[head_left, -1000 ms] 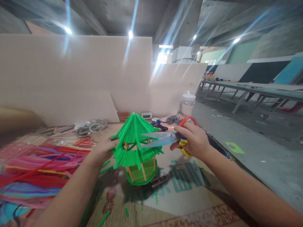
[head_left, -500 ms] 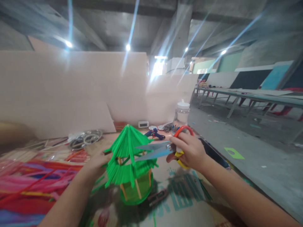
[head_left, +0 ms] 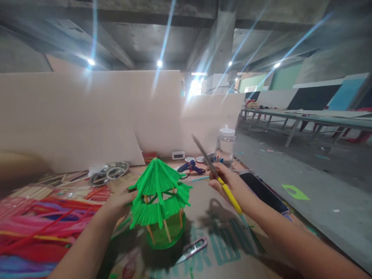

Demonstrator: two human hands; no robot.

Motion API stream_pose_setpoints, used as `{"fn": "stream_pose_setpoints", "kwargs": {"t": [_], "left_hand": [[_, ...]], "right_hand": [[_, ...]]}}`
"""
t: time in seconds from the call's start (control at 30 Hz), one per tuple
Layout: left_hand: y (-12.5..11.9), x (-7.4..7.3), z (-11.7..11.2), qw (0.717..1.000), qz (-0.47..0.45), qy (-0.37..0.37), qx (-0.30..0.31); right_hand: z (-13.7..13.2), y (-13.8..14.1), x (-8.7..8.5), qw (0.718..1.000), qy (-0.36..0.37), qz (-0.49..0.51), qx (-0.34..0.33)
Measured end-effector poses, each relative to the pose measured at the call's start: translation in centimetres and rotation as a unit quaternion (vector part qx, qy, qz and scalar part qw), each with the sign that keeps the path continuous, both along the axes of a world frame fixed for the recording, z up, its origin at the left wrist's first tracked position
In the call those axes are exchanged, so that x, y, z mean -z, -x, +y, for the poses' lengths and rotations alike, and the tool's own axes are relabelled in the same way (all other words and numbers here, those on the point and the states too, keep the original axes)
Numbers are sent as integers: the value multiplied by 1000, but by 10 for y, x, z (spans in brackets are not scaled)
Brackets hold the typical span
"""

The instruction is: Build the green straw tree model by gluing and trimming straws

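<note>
A small green pavilion model [head_left: 159, 178] with a two-tiered pipe-cleaner roof, thin wooden posts and a round green base is at centre. My left hand [head_left: 123, 201] grips its left side near the roof; the fingertips are partly hidden behind the model. To the right, my right hand [head_left: 225, 180] holds scissors [head_left: 205, 155], apart from the roof. Their blades look closed, seen edge-on and pointing up and to the left, and a yellow handle runs along the palm. A pair of thread snips [head_left: 194, 250] lies on the cardboard in front of the base.
Colourful pipe cleaners [head_left: 43, 228] are heaped at left, with wire coils [head_left: 112, 170] behind. A blue glue gun [head_left: 190, 167], a small white timer [head_left: 178, 155] and a clear jar [head_left: 226, 143] stand at the back. A phone [head_left: 263, 192] lies at the right edge.
My right hand has drawn the scissors away from the roof and turned them upward, with the blades closed. My left hand still holds the pavilion, and the snips show more fully.
</note>
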State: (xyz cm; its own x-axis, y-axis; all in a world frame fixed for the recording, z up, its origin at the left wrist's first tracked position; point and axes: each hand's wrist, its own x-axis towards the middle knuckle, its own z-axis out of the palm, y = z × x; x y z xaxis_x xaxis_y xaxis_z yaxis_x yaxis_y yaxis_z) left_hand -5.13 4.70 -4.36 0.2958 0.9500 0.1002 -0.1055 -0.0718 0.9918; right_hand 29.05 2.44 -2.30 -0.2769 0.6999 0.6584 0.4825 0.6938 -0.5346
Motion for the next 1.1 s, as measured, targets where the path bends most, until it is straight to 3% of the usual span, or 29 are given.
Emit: {"fn": "stream_pose_setpoints", "kwargs": {"t": [0.07,0.13,0.27,0.37,0.43,0.6,0.7,0.77,0.83,0.93,1.0,1.1], "left_hand": [[1,-4,-2,999,25,-21,1],[2,-9,-3,996,60,-59,1],[-2,-20,-2,960,199,-186,61],[-14,-21,3,941,218,-260,-13],[-23,-16,7,941,209,-258,-74],[-19,-1,15,965,165,-182,-90],[-6,-4,16,977,125,-154,-80],[-1,-12,13,974,136,-139,-118],[-2,-24,6,950,199,-145,-192],[-14,-41,-12,870,340,-227,-276],[-27,-48,-23,817,405,-277,-302],[-43,-47,-29,774,470,-304,-296]], "right_hand": [[1,9,11,985,120,84,-93],[-1,18,22,960,196,131,-154],[-6,30,29,953,221,128,-163],[-5,35,31,949,231,125,-172],[-4,37,38,936,263,143,-187],[-2,40,55,885,357,197,-225],[-3,41,54,886,347,203,-231],[-4,41,51,888,347,195,-229],[-5,41,48,888,356,186,-225],[-7,41,47,890,358,179,-221],[-8,40,47,894,352,172,-219],[-9,39,47,900,353,153,-206]]}}
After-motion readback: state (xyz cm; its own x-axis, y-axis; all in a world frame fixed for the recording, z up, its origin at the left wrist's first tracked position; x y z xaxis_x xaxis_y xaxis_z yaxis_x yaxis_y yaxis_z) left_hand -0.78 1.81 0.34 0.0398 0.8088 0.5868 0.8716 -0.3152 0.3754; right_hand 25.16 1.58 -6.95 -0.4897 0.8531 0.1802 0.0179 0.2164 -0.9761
